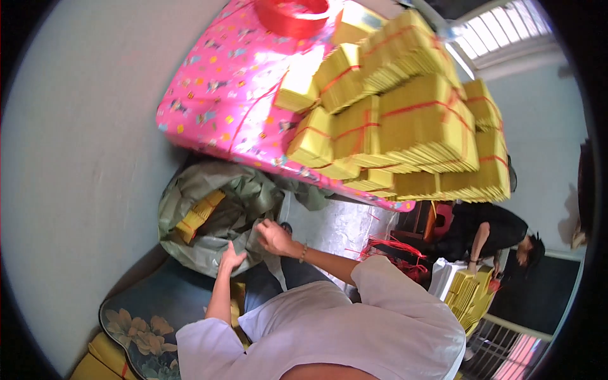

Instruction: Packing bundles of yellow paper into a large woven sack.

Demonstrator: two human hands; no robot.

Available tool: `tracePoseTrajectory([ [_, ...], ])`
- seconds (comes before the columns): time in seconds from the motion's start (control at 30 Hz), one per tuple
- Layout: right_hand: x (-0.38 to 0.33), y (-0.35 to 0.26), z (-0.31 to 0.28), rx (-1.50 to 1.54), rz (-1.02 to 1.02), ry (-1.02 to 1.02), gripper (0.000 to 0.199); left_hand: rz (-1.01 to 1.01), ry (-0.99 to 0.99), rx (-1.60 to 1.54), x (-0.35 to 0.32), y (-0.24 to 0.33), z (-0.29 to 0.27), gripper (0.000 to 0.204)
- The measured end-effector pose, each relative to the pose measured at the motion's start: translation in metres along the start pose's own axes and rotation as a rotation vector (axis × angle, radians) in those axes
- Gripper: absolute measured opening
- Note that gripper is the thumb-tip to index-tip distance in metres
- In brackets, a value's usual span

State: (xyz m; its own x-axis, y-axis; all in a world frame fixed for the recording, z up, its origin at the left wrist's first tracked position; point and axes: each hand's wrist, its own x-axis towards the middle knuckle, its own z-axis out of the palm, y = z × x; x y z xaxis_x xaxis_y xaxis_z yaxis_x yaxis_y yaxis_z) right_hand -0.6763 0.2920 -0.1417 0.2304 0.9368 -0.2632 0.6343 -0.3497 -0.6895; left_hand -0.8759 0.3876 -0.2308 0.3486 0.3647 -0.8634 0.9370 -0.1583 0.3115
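Observation:
A large grey-green plastic sack stands with its mouth spread, in front of me and to the left. Inside it lies a bundle of yellow paper packets. My left hand is closed on the sack's near rim, thumb pointing up. My right hand, with a bracelet at the wrist, has its fingers bent over the sack's right edge, where a loose flap hangs down. The fingertips of both hands are partly hidden by the plastic.
A pink patterned table beyond the sack carries stacked yellow bundles tied with red strips, and a red ring. Red strips hang at right. A person in black handles yellow packets. A floral cushioned seat is at lower left.

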Motion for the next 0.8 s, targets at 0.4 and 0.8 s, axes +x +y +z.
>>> tracePoseTrajectory([
  [0.4,-0.163,-0.101,-0.274,0.394,-0.175,0.8,0.013,1.014,0.58,-0.657,-0.191,0.274,-0.089,0.024],
  [0.8,-0.285,0.0,-0.491,0.494,0.156,1.593,0.039,1.527,0.424,-0.448,-0.325,0.493,-0.041,0.051],
])
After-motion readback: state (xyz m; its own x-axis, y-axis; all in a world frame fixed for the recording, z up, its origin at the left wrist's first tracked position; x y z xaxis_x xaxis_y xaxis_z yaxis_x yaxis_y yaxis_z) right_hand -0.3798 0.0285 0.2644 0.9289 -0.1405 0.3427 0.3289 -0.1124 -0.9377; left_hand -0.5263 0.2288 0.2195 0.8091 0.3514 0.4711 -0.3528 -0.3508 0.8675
